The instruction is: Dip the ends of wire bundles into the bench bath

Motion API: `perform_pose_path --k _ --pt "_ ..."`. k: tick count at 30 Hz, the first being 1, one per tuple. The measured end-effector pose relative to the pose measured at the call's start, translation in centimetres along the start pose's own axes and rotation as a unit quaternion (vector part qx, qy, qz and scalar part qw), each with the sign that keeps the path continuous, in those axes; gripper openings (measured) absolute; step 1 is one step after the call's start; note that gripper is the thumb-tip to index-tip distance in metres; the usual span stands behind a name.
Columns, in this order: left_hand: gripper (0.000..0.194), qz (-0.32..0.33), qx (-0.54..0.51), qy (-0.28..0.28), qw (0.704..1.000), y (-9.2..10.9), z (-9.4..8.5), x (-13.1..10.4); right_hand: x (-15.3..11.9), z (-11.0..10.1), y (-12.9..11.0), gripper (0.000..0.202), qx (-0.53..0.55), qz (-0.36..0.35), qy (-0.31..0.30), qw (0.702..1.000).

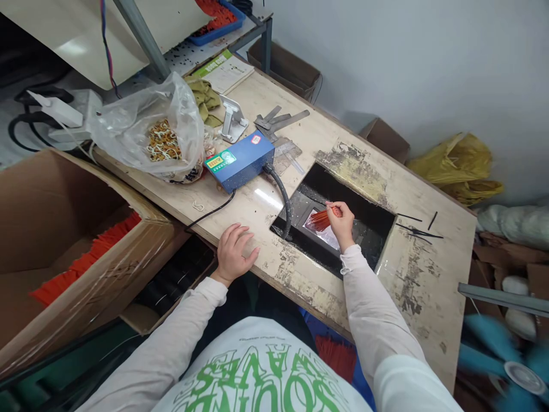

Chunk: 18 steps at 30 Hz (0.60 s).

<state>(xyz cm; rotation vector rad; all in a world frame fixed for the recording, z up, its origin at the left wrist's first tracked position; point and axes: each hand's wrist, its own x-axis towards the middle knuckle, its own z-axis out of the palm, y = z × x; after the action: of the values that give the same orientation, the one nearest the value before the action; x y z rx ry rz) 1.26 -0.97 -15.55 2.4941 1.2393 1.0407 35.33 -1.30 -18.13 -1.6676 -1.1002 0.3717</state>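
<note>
My right hand [342, 224] is closed around a bundle of thin orange-red wires [322, 220]. It holds them over the rectangular recess [364, 234] cut into the worn table, and their loose ends fan out to the left above a light plate [329, 237]. My left hand [234, 252] lies flat at the near table edge, fingers spread, with nothing in it. Beyond it stands a blue box [244, 159] with labels, and a black ribbed hose [283, 194] runs from that box into the recess.
A plastic bag of small yellowish pieces [163, 143], a caliper [278, 121] and a white stand [232, 119] sit on the far side. Black strips [420, 232] lie at right. A cardboard box [98, 274] with orange-red strands stands at left; a blue fan [514, 366] spins lower right.
</note>
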Motion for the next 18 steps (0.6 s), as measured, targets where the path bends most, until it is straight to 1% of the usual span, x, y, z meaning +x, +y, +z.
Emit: perform_pose_path --k 3,5,7,9,10,11,13,14,15,16,17,18 --pt "0.029 0.002 0.002 -0.001 1.000 0.0 0.0 0.0 0.1 0.1 -0.4 0.012 0.001 -0.001 0.001 1.000" --pt "0.029 -0.005 0.005 -0.009 1.000 0.0 0.0 0.0 0.1 -0.3 -1.2 0.012 0.006 -0.004 0.001 1.000" --pt "0.029 -0.008 0.004 -0.014 1.000 -0.1 0.0 -0.1 -0.4 -1.2 -2.6 0.009 0.017 -0.024 -0.009 1.000" --pt "0.030 -0.011 0.002 -0.016 1.000 -0.2 0.0 -0.2 -1.7 -2.6 -4.8 0.003 0.024 -0.073 -0.039 0.996" --pt "0.030 -0.014 0.001 -0.019 1.000 -0.2 0.1 -0.2 -2.7 -3.4 -6.0 0.004 0.026 -0.107 -0.066 0.992" --pt "0.031 -0.018 0.001 -0.022 1.000 -0.3 0.1 -0.2 -3.8 -4.2 -7.2 0.008 0.022 -0.137 -0.110 0.984" --pt "0.031 -0.025 -0.001 -0.027 0.999 -0.3 0.1 -0.2 -6.4 -5.6 -9.3 0.013 0.037 -0.188 -0.234 0.953" --pt "0.032 -0.025 -0.002 -0.027 0.999 -0.3 0.0 -0.2 -7.4 -6.2 -9.9 0.014 0.053 -0.183 -0.288 0.938" --pt "0.032 -0.023 -0.003 -0.027 0.999 -0.3 0.0 -0.2 -8.3 -6.6 -10.2 0.013 0.070 -0.173 -0.304 0.934" --pt "0.033 -0.021 -0.003 -0.027 0.999 -0.3 0.0 -0.2 -8.8 -6.9 -10.2 0.013 0.084 -0.152 -0.281 0.944" --pt "0.033 -0.018 -0.003 -0.028 0.999 -0.3 0.0 -0.1 -9.0 -7.2 -9.9 0.011 0.090 -0.128 -0.235 0.959" --pt "0.034 -0.016 -0.002 -0.030 0.999 -0.3 -0.1 -0.1 -8.8 -7.4 -9.3 0.009 0.089 -0.106 -0.174 0.975"
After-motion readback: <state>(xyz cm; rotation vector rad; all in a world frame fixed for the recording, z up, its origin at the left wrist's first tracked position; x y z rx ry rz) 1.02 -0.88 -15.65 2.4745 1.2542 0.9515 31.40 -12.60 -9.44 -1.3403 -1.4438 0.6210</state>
